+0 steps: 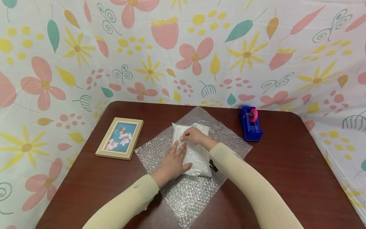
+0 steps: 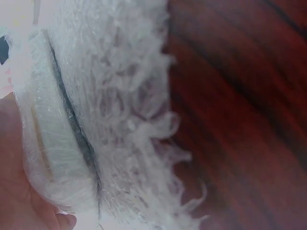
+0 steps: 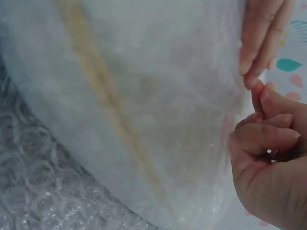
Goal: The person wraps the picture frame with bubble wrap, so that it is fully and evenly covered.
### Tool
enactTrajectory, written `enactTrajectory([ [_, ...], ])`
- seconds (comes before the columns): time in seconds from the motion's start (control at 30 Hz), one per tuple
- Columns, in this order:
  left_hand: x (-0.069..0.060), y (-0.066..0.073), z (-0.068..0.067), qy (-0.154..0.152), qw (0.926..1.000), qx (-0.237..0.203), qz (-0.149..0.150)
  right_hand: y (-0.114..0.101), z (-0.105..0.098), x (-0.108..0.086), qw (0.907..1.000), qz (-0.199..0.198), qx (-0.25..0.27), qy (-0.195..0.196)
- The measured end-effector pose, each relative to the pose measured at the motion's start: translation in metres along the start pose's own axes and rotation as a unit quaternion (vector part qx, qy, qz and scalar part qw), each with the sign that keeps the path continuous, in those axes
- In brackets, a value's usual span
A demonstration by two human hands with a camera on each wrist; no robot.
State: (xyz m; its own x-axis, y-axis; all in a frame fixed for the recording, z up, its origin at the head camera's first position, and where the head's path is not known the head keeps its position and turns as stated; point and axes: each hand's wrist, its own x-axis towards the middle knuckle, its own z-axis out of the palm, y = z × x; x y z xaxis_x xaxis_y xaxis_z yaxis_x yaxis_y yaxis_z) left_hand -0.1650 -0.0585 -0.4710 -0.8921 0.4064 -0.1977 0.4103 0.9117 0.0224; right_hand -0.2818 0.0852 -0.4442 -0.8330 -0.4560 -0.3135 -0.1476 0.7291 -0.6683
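A flat, whitish package (image 1: 197,162) in clear plastic wrapping lies on a sheet of bubble wrap (image 1: 187,198), set cornerwise on the table. Through the wrapping, the right wrist view shows a tan strip (image 3: 108,93). My left hand (image 1: 172,164) rests on the package's left side with its fingers extended. Just above those fingertips, my right hand (image 1: 195,135) has curled fingers and pinches the clear wrapping near its edge. The pinched bit is too small to make out fully. In the left wrist view, the package's side (image 2: 62,129) stands above the bubble wrap.
A tan-framed flower picture (image 1: 121,138) lies at the left of the brown table (image 1: 291,178). At the back right stands a blue tape dispenser (image 1: 251,125) with a pink roll. Something black (image 1: 213,165) peeks out beside the package. A floral curtain (image 1: 183,57) hangs behind.
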Motion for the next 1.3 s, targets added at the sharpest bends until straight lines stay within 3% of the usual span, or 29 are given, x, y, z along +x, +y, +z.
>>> enactTrajectory([
  [0.33, -0.002, 0.004, -0.007, 0.016, 0.9991, -0.039, -0.008, -0.004, 0.004, 0.003, 0.9975, -0.002, -0.067, 0.022],
  [0.57, 0.004, 0.003, -0.019, 0.050, 0.9983, 0.018, -0.022, -0.010, 0.008, 0.009, 0.9942, -0.023, -0.098, 0.038],
  [0.83, 0.010, -0.006, -0.030, 0.012, 0.9995, -0.007, -0.030, -0.017, 0.008, 0.011, 0.9910, -0.001, -0.127, 0.042],
  [1.1, 0.011, -0.009, -0.030, 0.001, 0.9991, -0.022, -0.036, -0.019, 0.009, 0.009, 0.9853, 0.027, -0.160, 0.053],
  [1.3, 0.012, -0.008, -0.030, -0.013, 0.9985, -0.024, -0.048, -0.010, 0.006, 0.004, 0.9921, 0.015, -0.117, 0.044],
])
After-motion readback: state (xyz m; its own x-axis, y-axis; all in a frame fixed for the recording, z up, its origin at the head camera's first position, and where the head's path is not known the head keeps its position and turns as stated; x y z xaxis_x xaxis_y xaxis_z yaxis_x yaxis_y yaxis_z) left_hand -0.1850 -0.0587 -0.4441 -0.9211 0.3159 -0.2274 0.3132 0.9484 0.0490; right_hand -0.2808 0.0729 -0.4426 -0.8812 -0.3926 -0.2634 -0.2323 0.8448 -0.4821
